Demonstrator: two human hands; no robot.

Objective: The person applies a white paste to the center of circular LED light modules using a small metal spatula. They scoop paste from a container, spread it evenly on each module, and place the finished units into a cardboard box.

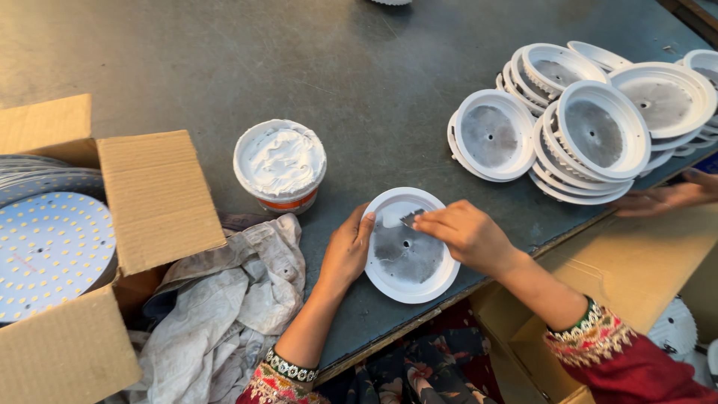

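A round white lamp housing (407, 247) with a grey metal centre lies near the table's front edge. My left hand (346, 251) grips its left rim. My right hand (467, 236) rests over its upper right part and pinches a small flat spreader (410, 218) against the smeared white paste inside. A white tub of white paste (280, 164) stands just left of the housing, lid off.
Several stacked white housings (591, 120) fill the table's right side. Another person's hand (662, 198) reaches in at the right edge. A cardboard box (75, 247) with round LED boards (48, 251) sits at left, beside a crumpled cloth (224, 299). Another box (636, 262) stands below the table.
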